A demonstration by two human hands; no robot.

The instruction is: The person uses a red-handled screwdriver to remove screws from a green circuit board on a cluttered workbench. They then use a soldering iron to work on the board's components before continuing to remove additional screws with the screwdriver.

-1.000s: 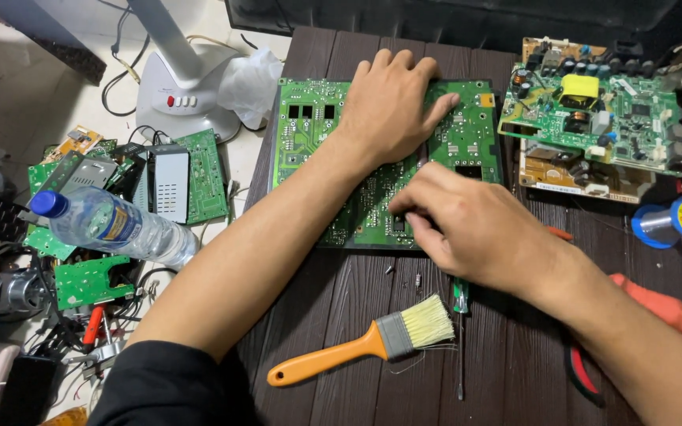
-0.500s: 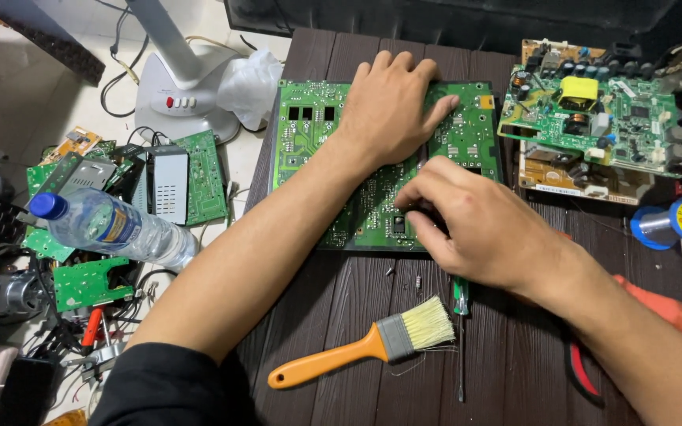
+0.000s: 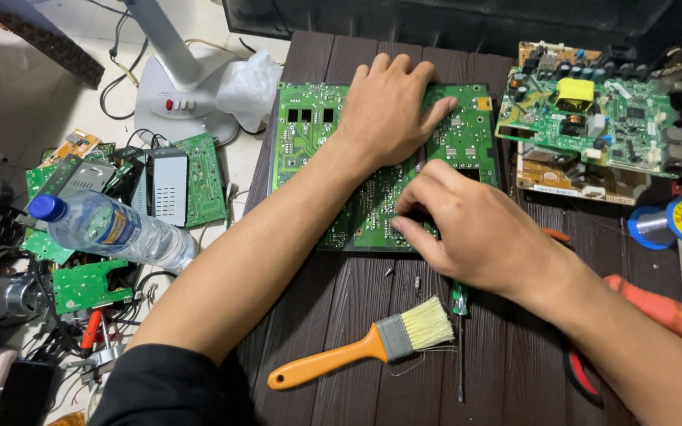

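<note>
A large green circuit board (image 3: 309, 130) lies flat on a dark slatted table (image 3: 341, 315). My left hand (image 3: 392, 110) presses palm-down on the board's middle, fingers spread. My right hand (image 3: 475, 229) hovers over the board's near right corner, its fingers pinched together at the board's surface; what they pinch is too small to see. Two tiny loose parts (image 3: 404, 276) lie on the table just below the board. A green-handled screwdriver (image 3: 459, 331) lies under my right wrist.
An orange-handled brush (image 3: 365, 347) lies near the table's front. More circuit boards (image 3: 593, 118) are stacked at the back right, with a solder spool (image 3: 676, 221) and an orange tool (image 3: 665, 312). Left of the table lie a water bottle (image 3: 108, 229), scrap boards (image 3: 199, 177) and a fan base (image 3: 179, 99).
My right hand has crept a little to the right along the board's near edge, fingers still pinched. The left hand has stayed put.
</note>
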